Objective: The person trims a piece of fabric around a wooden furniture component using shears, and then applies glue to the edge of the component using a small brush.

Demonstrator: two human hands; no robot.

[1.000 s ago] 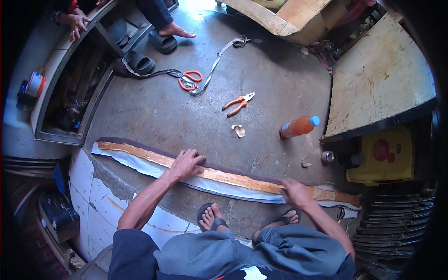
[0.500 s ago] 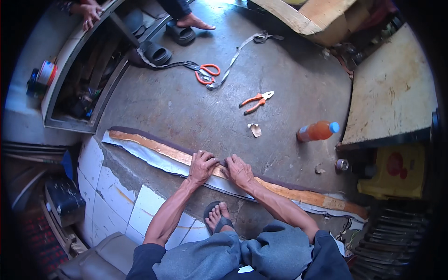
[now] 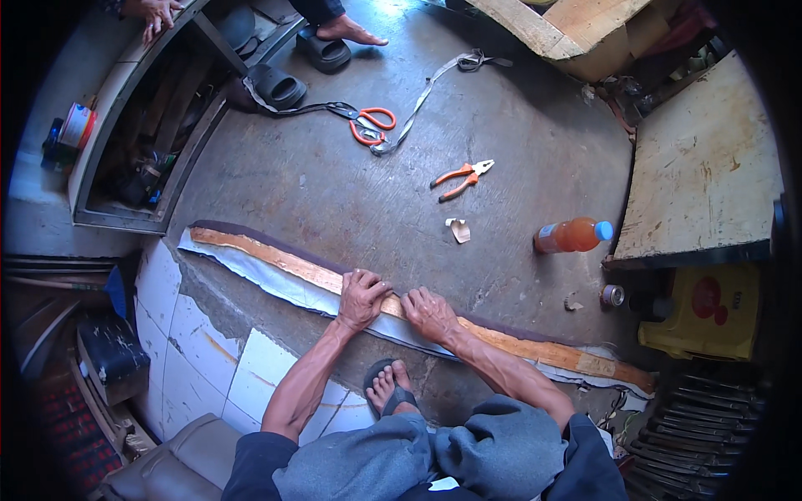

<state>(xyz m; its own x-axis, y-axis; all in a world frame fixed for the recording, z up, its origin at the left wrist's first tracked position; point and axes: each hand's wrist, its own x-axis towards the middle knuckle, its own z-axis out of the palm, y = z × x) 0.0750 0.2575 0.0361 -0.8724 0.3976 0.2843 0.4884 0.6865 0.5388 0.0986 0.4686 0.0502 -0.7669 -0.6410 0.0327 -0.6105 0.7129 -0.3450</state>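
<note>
A long, thin wooden slat [image 3: 280, 264] lies across the floor in front of me, on a strip of dark fabric with a white layer [image 3: 242, 271] showing along its near side. My left hand [image 3: 362, 299] is closed over the slat near its middle, fingers curled round the far edge with the dark fabric. Just to the right, my right hand [image 3: 429, 313] grips the same edge, its fingers bent down onto the fabric. A short piece of bare slat shows between the two hands. The fingertips are partly hidden.
Beyond the slat lie orange-handled pliers [image 3: 464, 179], a beige scrap [image 3: 458, 230] and red-handled scissors [image 3: 373, 127] by a grey strap. An orange drink bottle [image 3: 573, 235] stands right, near a small can [image 3: 612, 295]. Another person's foot [image 3: 352, 32] and black clogs [image 3: 278, 86] are at the back.
My right hand's fingers have curled down more onto the edge of the strip. The left hand keeps its place. The slat has not visibly moved; the whole view shifts slightly.
</note>
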